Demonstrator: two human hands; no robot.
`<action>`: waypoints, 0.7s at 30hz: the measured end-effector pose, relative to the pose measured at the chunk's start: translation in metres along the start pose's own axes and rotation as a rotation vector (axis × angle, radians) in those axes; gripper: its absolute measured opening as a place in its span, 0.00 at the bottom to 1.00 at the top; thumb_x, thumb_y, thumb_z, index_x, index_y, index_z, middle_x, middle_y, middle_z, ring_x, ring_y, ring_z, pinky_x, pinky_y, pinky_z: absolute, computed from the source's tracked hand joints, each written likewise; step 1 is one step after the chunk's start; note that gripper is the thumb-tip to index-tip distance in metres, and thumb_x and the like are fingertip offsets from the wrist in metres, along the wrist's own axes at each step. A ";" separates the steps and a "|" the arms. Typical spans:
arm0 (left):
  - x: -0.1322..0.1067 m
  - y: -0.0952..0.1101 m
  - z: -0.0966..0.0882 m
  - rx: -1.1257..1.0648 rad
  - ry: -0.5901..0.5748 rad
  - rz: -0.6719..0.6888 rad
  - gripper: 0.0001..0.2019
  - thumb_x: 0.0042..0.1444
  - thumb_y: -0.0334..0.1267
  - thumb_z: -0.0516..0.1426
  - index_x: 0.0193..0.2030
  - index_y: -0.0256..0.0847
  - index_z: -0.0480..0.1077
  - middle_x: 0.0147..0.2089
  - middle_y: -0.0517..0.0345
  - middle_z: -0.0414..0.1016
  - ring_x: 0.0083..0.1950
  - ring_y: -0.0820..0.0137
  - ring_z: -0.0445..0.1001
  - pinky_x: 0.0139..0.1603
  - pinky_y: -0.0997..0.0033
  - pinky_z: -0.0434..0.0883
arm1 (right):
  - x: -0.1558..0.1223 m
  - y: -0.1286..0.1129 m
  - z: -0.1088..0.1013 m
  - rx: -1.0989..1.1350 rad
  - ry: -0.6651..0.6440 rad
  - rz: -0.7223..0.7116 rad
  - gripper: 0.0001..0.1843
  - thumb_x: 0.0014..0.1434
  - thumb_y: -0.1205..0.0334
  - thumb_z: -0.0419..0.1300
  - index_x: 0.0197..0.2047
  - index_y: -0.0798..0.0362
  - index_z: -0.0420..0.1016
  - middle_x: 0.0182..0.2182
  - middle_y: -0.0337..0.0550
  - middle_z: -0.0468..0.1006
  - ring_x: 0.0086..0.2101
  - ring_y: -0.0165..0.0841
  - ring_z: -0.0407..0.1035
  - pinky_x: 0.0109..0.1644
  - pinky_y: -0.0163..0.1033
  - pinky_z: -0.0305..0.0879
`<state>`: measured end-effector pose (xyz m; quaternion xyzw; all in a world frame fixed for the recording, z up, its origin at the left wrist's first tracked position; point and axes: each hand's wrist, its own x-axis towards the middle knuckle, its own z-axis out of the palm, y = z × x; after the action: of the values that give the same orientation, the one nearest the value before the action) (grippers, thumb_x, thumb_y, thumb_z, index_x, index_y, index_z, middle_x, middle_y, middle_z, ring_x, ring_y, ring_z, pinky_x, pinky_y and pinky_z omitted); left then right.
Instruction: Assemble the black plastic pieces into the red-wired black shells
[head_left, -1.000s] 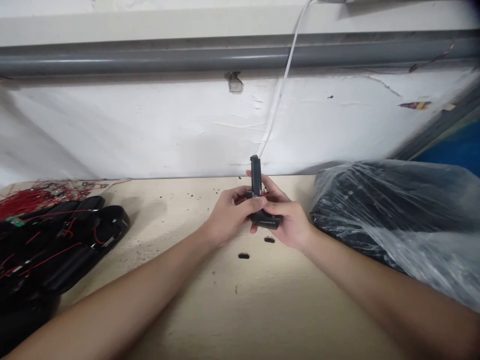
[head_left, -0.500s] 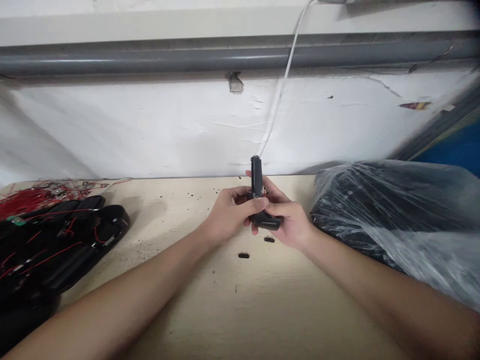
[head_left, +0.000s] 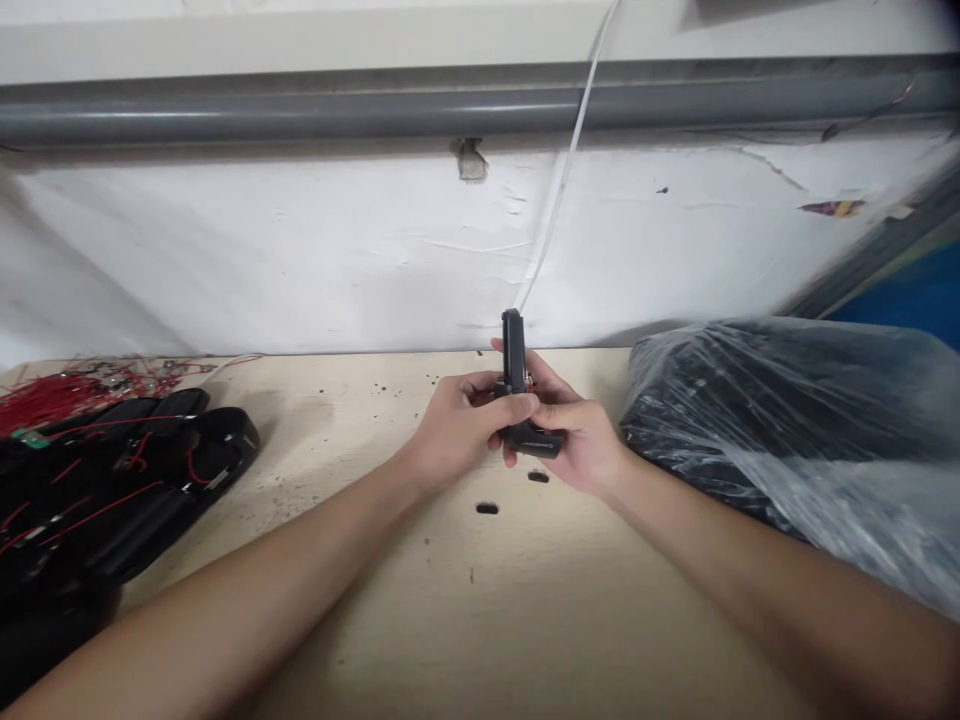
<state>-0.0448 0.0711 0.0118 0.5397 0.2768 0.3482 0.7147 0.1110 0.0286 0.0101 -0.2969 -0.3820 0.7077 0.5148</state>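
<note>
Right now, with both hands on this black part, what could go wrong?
The black part sticks up above the left hand and right hand, so its thin end might twist or slip under pressure. Two small black pieces lie loose on the table just below; a forearm could brush them away.

Evenly lit, soft shadows under arms; glare on plastic bag (head_left: pixel 810 420) right; blurred, stretched at edges.
</note>
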 end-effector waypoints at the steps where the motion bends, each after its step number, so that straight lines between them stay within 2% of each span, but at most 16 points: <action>1: 0.000 -0.001 0.000 -0.010 -0.005 0.002 0.20 0.53 0.50 0.73 0.39 0.33 0.79 0.27 0.60 0.72 0.23 0.78 0.69 0.23 0.73 0.73 | 0.000 0.000 0.000 0.000 0.009 0.001 0.59 0.49 0.59 0.72 0.81 0.38 0.52 0.44 0.40 0.80 0.31 0.35 0.79 0.28 0.39 0.77; 3: 0.000 -0.001 0.000 -0.039 -0.009 0.006 0.20 0.54 0.51 0.73 0.39 0.33 0.79 0.26 0.62 0.71 0.23 0.79 0.66 0.23 0.74 0.72 | 0.001 -0.001 0.002 -0.004 0.041 0.005 0.57 0.50 0.58 0.71 0.81 0.39 0.54 0.45 0.41 0.80 0.32 0.34 0.79 0.28 0.39 0.78; 6: 0.000 -0.001 0.000 -0.107 -0.011 -0.008 0.22 0.52 0.53 0.74 0.38 0.34 0.78 0.25 0.64 0.68 0.23 0.81 0.63 0.21 0.76 0.69 | 0.001 -0.003 0.005 -0.006 0.089 0.016 0.53 0.56 0.50 0.69 0.81 0.40 0.56 0.44 0.42 0.81 0.33 0.36 0.80 0.30 0.41 0.80; 9: 0.001 0.001 -0.002 -0.162 -0.052 -0.058 0.22 0.53 0.53 0.73 0.36 0.36 0.76 0.23 0.65 0.64 0.24 0.80 0.61 0.21 0.76 0.67 | 0.000 -0.006 0.007 -0.031 0.054 0.011 0.48 0.60 0.42 0.68 0.79 0.41 0.58 0.41 0.43 0.80 0.37 0.39 0.81 0.32 0.43 0.82; 12: 0.002 0.003 -0.008 -0.193 -0.114 -0.102 0.20 0.56 0.54 0.71 0.35 0.38 0.75 0.20 0.65 0.62 0.25 0.76 0.64 0.23 0.72 0.70 | 0.000 -0.007 0.006 -0.074 0.010 -0.005 0.45 0.60 0.43 0.72 0.76 0.41 0.63 0.40 0.42 0.79 0.37 0.36 0.80 0.30 0.41 0.82; 15: 0.004 0.003 -0.013 -0.210 -0.173 -0.118 0.22 0.55 0.56 0.71 0.40 0.39 0.77 0.21 0.63 0.65 0.25 0.74 0.66 0.25 0.70 0.73 | 0.000 -0.005 0.005 -0.094 -0.002 -0.019 0.44 0.59 0.46 0.74 0.73 0.39 0.64 0.39 0.39 0.77 0.34 0.33 0.79 0.29 0.39 0.81; 18: 0.005 0.003 -0.015 -0.221 -0.195 -0.115 0.25 0.54 0.59 0.72 0.43 0.38 0.79 0.22 0.63 0.66 0.26 0.76 0.65 0.27 0.70 0.73 | 0.001 -0.004 0.005 -0.101 0.027 -0.027 0.42 0.58 0.49 0.76 0.71 0.38 0.64 0.40 0.37 0.77 0.33 0.31 0.79 0.29 0.38 0.80; 21: 0.006 0.003 -0.014 -0.247 -0.174 -0.110 0.28 0.54 0.59 0.72 0.49 0.36 0.81 0.23 0.64 0.64 0.26 0.77 0.62 0.27 0.72 0.71 | 0.002 -0.004 0.006 -0.091 0.091 -0.035 0.43 0.55 0.49 0.78 0.67 0.41 0.64 0.39 0.35 0.77 0.32 0.32 0.79 0.29 0.38 0.79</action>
<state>-0.0525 0.0842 0.0111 0.4601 0.1981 0.2921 0.8147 0.1077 0.0302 0.0167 -0.3452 -0.3950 0.6664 0.5299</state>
